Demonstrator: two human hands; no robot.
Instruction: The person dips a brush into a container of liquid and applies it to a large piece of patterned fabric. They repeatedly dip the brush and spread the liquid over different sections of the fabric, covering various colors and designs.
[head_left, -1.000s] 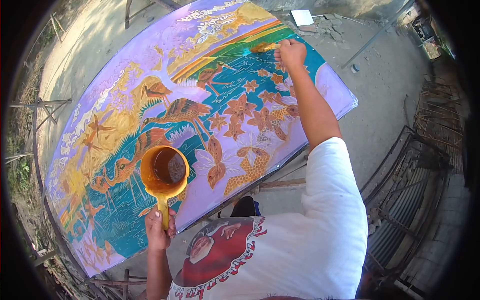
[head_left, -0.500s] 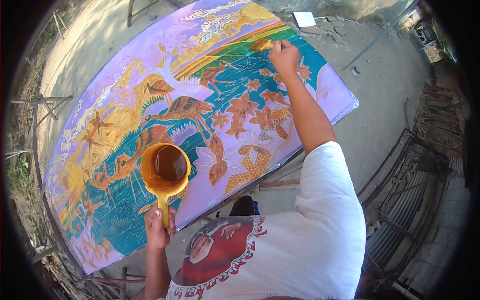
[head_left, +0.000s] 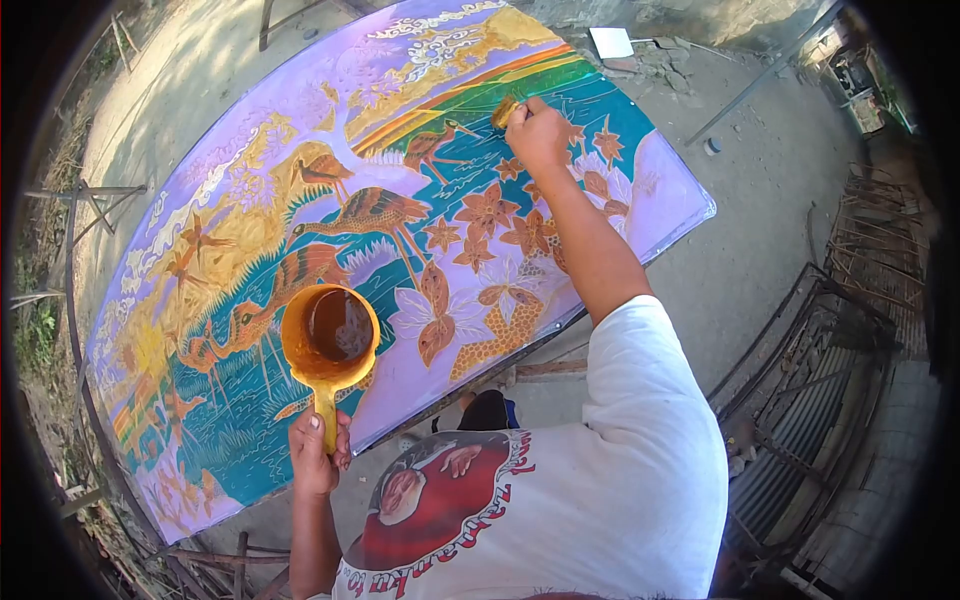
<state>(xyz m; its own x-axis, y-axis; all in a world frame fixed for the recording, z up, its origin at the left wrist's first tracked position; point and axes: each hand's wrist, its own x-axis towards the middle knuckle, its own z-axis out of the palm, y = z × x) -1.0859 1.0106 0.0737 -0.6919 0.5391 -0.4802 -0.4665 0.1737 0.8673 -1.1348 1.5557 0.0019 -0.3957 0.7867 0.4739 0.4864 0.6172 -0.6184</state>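
Note:
In the lower middle of the head view, my left hand (head_left: pixel 318 447) is closed round the handle of a yellow dipper (head_left: pixel 327 387). Reddish-brown liquid (head_left: pixel 338 327) lies inside it, with a pale reflection on the surface. My right hand (head_left: pixel 540 137) reaches far over a painted cloth (head_left: pixel 455 345) and grips a small yellow-brown brush (head_left: pixel 505 111). Its working end is at the green and teal area; firm contact is hard to make out. Wading birds (head_left: pixel 375 218), orange flowers (head_left: pixel 487 207) and teal water decorate the cloth. My fingers partly cover the brush.
A wooden frame (head_left: pixel 75 240) runs along the cloth's left side. Beyond the far edge, a white flat piece (head_left: pixel 610 42) lies on the ground near broken slabs (head_left: pixel 672 65). Wooden rails (head_left: pixel 800 350) and corrugated sheets (head_left: pixel 800 440) stand at the right.
My right hand has moved left and nearer to me with the brush, from the green band towards the teal water. The dipper has barely moved; the reflection on its liquid has shifted.

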